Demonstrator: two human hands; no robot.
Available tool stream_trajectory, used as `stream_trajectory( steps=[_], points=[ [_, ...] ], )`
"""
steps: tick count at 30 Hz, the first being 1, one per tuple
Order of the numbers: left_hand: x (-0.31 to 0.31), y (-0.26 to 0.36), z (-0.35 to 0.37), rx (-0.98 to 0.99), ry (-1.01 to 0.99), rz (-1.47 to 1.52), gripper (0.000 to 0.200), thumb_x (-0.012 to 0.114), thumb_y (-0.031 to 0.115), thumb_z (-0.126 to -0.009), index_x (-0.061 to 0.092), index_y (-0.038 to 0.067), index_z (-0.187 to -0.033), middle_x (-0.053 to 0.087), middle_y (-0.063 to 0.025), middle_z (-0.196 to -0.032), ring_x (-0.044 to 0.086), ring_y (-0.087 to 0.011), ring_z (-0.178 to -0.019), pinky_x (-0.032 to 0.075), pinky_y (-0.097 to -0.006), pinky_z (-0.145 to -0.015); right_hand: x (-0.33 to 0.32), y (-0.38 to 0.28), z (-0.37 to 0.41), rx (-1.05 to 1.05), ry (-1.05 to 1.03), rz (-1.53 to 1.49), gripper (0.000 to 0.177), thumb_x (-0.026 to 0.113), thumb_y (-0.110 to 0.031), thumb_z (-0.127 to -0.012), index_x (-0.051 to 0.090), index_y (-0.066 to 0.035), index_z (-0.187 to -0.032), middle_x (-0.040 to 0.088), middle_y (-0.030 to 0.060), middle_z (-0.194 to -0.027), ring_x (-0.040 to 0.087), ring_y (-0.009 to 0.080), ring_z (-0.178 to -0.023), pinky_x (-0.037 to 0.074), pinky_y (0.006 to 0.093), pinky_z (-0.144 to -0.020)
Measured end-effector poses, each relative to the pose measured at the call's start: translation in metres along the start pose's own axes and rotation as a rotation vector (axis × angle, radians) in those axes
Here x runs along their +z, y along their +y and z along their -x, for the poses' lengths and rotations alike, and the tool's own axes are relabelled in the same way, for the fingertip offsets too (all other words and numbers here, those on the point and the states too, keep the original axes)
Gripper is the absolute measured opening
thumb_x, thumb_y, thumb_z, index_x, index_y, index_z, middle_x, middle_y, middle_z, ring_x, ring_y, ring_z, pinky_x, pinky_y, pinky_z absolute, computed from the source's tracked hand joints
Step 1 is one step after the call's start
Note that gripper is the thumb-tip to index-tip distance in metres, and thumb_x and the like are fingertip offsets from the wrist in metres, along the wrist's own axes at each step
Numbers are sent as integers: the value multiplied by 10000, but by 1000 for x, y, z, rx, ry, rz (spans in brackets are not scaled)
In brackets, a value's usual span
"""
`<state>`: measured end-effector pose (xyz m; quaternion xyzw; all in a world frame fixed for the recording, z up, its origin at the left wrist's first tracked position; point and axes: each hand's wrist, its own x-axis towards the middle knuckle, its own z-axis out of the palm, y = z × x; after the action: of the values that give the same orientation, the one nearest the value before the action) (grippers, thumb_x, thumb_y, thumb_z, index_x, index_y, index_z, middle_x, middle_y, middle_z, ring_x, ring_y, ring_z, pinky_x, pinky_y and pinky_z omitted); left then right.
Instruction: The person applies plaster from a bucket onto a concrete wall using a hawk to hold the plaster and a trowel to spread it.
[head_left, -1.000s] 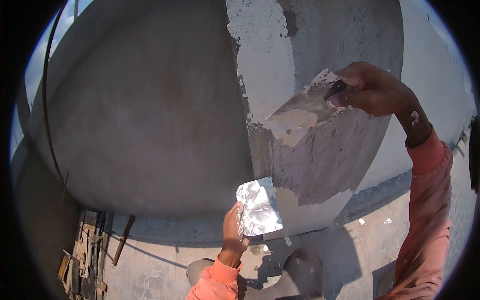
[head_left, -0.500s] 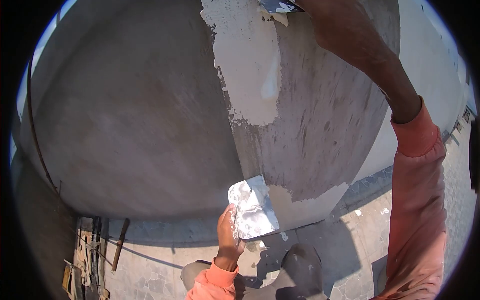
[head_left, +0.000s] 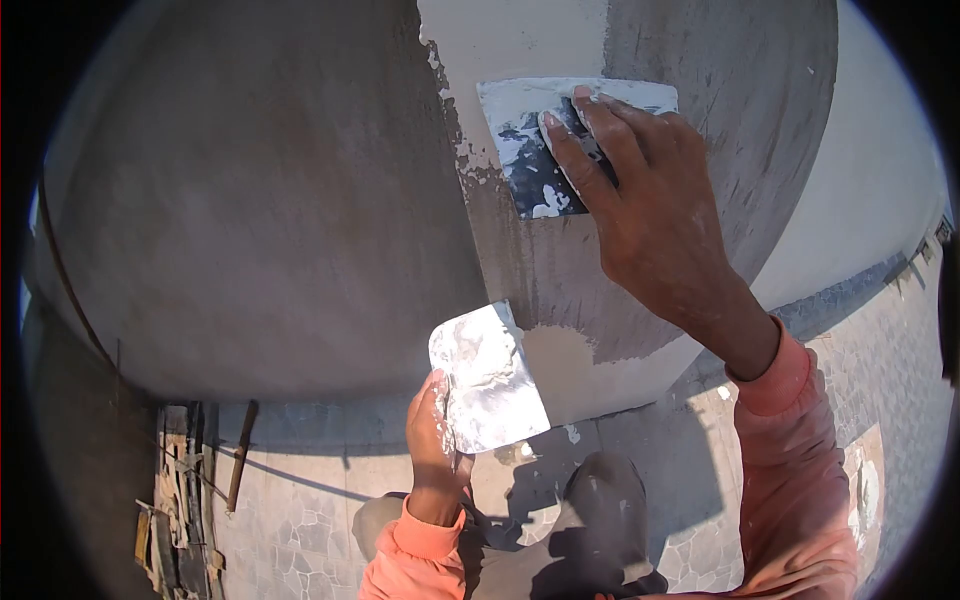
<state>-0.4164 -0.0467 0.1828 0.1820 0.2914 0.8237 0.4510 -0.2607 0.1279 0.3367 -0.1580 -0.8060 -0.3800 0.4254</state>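
Observation:
My right hand [head_left: 650, 180] grips a wide putty knife [head_left: 530, 160] whose dark blade is smeared with white putty. Its upper edge lies against the wall, over the band of pale putty [head_left: 510, 40]. Lower down, my left hand [head_left: 432, 425] holds a flat metal plate [head_left: 490, 385] by its left side, thumb on top. White putty coats the plate's face, with a thicker lump near its upper middle. The grey wall [head_left: 280, 220] rises behind both hands, and a pale patch [head_left: 557, 370] shows beside the plate.
Wooden boards [head_left: 178, 500] are piled at the lower left, with a brown bar [head_left: 241, 455] beside them. Stone-patterned paving [head_left: 300, 540] runs along the wall's foot. My knees [head_left: 607, 510] are bent below the plate. A thin dark rod [head_left: 62, 270] stands at far left.
My right hand has come down the wall with the putty knife, from the top edge of view. The plate in my left hand appears slightly higher and further left.

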Motion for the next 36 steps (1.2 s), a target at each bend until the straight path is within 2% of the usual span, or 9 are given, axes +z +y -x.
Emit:
stream_trajectory(
  steps=[3,9,11,13,21,23,26,30,36],
  points=[
    [0,6,4,45,-18,69,421,630,-45,-813,487,-137,-1199,617,-199,-1094,630,-248,-1011,516,-302,-862,19,-21,32,-6,-16,-5,408,567,-139,-867,555,-35,-1261,495,169,-1274,474,277,-1159,369,474,-932],
    [-6,33,2,177,-44,6,399,557,50,-910,447,-134,-1247,595,-200,-1151,616,-234,-1045,518,-310,-885,51,-66,84,32,-65,-6,436,548,-155,-860,545,-39,-1280,442,175,-1321,431,293,-1207,366,502,-950],
    [-21,34,0,419,-34,-526,380,424,169,-987,456,-97,-1257,591,-175,-1182,617,-224,-1061,533,-336,-886,64,-78,106,42,-69,3,431,538,-159,-864,548,-46,-1279,434,173,-1321,416,302,-1220,368,511,-956],
    [-21,41,-6,252,37,-157,389,374,212,-1006,471,-75,-1250,591,-162,-1189,616,-220,-1068,538,-348,-883,72,-94,124,39,-89,0,421,536,-153,-863,557,-49,-1271,429,171,-1318,401,309,-1232,369,519,-964],
    [-31,40,-22,226,39,9,400,355,223,-1010,451,-59,-1277,567,-157,-1242,604,-229,-1094,515,-357,-926,96,-145,198,-5,-199,-145,384,526,-156,-865,577,-48,-1230,401,174,-1330,364,317,-1254,363,545,-963],
    [-30,40,-21,234,42,-5,364,393,200,-993,471,-55,-1240,569,-136,-1203,587,-220,-1100,489,-348,-932,87,-149,205,8,-243,-228,399,519,-142,-862,545,-3,-1234,422,218,-1315,414,332,-1209,361,540,-958],
    [-36,39,-24,256,-12,5,383,386,210,-994,457,-66,-1249,566,-140,-1209,583,-228,-1112,476,-353,-950,54,-139,189,14,-318,-353,421,521,-112,-842,515,55,-1229,470,272,-1267,485,351,-1126,360,539,-945],
    [-34,40,-25,277,-63,-6,393,379,211,-996,453,-72,-1259,570,-147,-1213,585,-230,-1116,481,-354,-943,11,-111,153,-4,-374,-462,422,534,-74,-823,518,55,-1224,473,259,-1263,489,352,-1110,376,522,-913],
    [-38,39,-29,248,-12,18,379,351,220,-1006,474,-32,-1262,592,-137,-1217,615,-222,-1081,521,-366,-920,-17,-37,14,-15,134,-156,486,568,-61,-828,467,3,-1298,465,206,-1277,482,308,-1126,385,480,-892]
  ],
)
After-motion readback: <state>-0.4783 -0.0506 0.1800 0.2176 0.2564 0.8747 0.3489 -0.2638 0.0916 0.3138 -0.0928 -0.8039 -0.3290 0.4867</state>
